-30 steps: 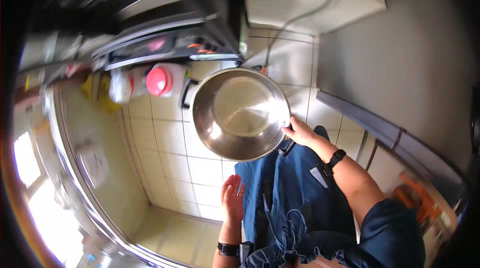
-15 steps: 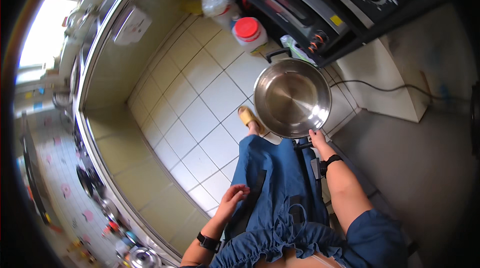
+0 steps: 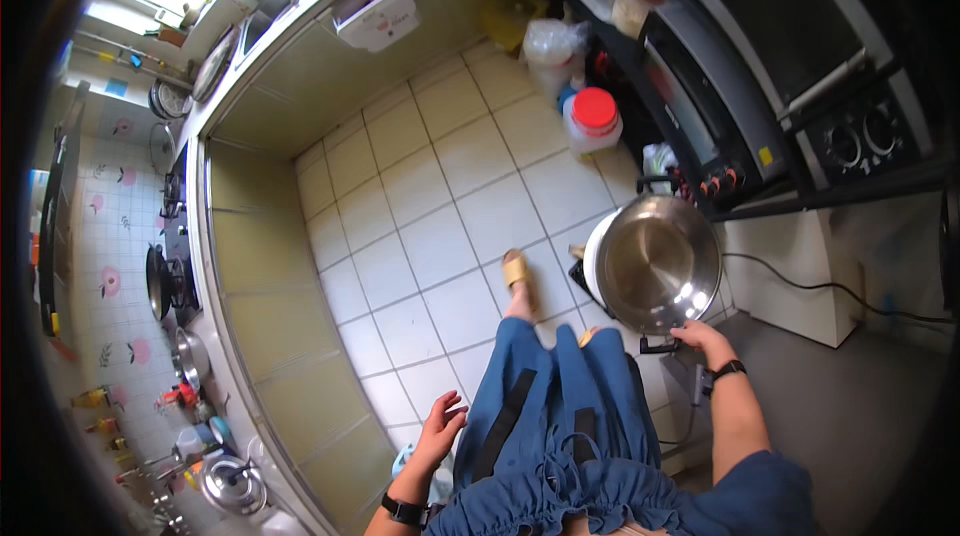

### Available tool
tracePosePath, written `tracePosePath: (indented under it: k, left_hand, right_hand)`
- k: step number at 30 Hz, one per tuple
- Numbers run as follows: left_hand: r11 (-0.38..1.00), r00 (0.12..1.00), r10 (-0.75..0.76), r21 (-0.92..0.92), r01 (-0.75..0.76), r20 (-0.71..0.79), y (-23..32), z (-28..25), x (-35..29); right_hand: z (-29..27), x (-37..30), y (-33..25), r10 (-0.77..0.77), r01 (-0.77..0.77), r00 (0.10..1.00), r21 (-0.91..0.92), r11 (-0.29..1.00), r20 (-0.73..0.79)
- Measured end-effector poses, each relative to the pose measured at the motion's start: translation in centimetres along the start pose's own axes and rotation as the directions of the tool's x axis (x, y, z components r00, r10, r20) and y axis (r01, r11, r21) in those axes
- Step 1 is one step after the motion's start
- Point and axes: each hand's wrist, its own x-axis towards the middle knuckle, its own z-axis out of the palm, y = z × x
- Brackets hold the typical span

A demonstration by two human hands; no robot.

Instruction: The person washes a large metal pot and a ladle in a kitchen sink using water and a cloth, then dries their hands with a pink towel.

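Pinching a steel pot (image 3: pixel 660 258) by its handle (image 3: pixel 660 345) with the right hand (image 3: pixel 703 338); left hand (image 3: pixel 439 428) is free, fingers apart. Yellow sticker (image 3: pixel 767 157) on the oven (image 3: pixel 735 114): too tiny to read.

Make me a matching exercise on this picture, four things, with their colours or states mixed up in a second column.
Things
1. Large steel pot
2. Left hand
3. Jar
4. Left slipper

Colours or states
A. Under a red lid
B. Held in the right hand
C. Yellowish
D. Open, grasping nothing

Pairs: 1-B, 2-D, 3-A, 4-C
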Motion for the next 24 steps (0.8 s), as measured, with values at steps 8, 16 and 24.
tracePosePath:
  k: [8,16,24]
  left_hand:
    - [0.725,0.828,0.561,-0.482,-0.493,-0.002,17.6,-15.6,4.0]
    - [0.26,0.925,0.357,0.965,0.037,-0.131,26.2,-31.1,11.0]
    - [0.565,0.67,0.738,0.465,-0.682,0.086,38.6,-29.1,21.7]
  right_hand:
    - [-12.9,-24.0,-10.6,-0.577,0.794,0.522,0.605,0.06,-0.628]
    - [-12.0,-13.8,-27.6,-0.479,0.529,0.786,0.024,0.849,-0.391]
    - [-23.2,-17.3,-43.9,-0.533,0.92,0.337,0.15,0.362,-0.776]
